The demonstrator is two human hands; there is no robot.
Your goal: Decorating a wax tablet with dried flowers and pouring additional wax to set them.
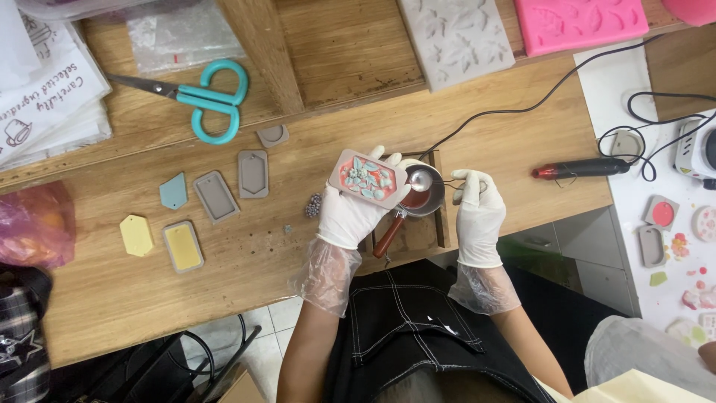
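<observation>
My left hand [349, 216], in a white glove, holds a small grey tag-shaped mould [367, 176] filled with red wax and pale blue leaf pieces. It is tilted over a small melting pot [426, 200] with a brown wooden handle [388, 235], which rests on a wooden stand [441, 224]. My right hand [477, 213], also gloved, pinches a thin wire handle of a small metal spoon [420, 179] held above the pot, right beside the mould.
Left on the wooden table lie several grey tag moulds [216, 196], a yellow tag [136, 236], a blue tag [174, 192], teal scissors [209, 97] and small beads [313, 205]. A red-tipped heat tool [582, 169] with cable lies right. Pink [578, 22] and grey [455, 33] silicone sheets sit behind.
</observation>
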